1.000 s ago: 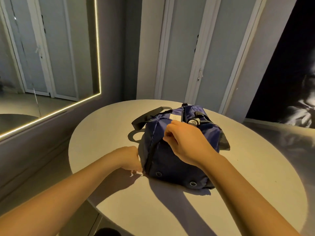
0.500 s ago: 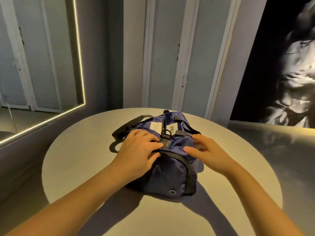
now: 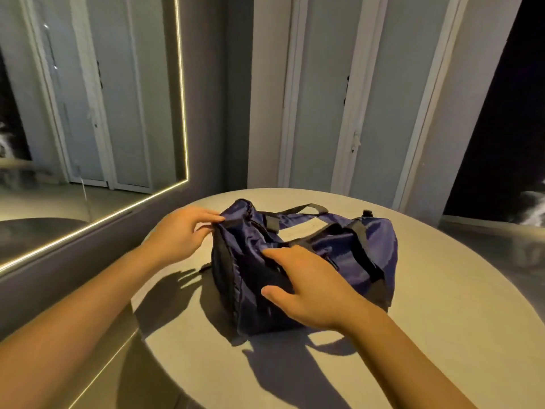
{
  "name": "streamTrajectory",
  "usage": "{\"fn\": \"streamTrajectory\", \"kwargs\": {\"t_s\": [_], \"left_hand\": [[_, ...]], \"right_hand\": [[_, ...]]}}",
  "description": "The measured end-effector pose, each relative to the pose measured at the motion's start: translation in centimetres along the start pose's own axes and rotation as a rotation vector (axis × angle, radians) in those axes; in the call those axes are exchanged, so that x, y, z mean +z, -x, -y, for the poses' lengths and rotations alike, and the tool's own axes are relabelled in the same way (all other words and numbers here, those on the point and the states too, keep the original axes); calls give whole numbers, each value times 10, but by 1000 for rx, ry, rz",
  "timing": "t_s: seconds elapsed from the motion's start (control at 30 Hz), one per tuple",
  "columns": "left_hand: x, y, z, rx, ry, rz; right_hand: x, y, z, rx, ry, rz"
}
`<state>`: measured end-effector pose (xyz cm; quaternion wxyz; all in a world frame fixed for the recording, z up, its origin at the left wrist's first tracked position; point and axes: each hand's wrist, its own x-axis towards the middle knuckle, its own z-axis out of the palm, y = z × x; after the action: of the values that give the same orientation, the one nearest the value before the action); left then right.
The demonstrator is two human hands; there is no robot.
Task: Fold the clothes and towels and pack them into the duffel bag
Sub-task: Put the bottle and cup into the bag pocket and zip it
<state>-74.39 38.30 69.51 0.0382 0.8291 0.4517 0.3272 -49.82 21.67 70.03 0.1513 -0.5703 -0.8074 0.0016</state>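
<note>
So, left to right: my left hand (image 3: 182,236) is curled onto the left end of the duffel bag (image 3: 354,255), thumb and fingers pinching the dark blue fabric up at the top corner. My right hand (image 3: 306,287) is pretty much flat, fingers straight and spread, just laid on the near side of the bag. The bag sits on the round counter (image 3: 457,305). There's a white label (image 3: 300,231) on top by the black straps (image 3: 361,231), way too blurry to read.
</note>
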Motion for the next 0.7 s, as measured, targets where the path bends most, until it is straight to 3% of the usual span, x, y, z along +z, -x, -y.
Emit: {"fn": "streamTrajectory", "kwargs": {"t_s": [0.1,0.23,0.37,0.47,0.57,0.7], "left_hand": [[-20,-6,0,-171,239,-74],[-12,-1,-35,-68,185,13],[2,4,-27,-83,33,146],[17,14,-13,-75,95,80],[33,21,-2,-64,52,-33],[43,16,12,-45,-162,-119]], "right_hand": [[21,-28,29,-67,126,17],[29,-48,38,-89,51,57],[14,-29,0,10,-343,-243],[2,-14,-50,227,-220,-394],[8,-1,-90,330,101,-202],[43,30,-90,321,94,-82]]}}
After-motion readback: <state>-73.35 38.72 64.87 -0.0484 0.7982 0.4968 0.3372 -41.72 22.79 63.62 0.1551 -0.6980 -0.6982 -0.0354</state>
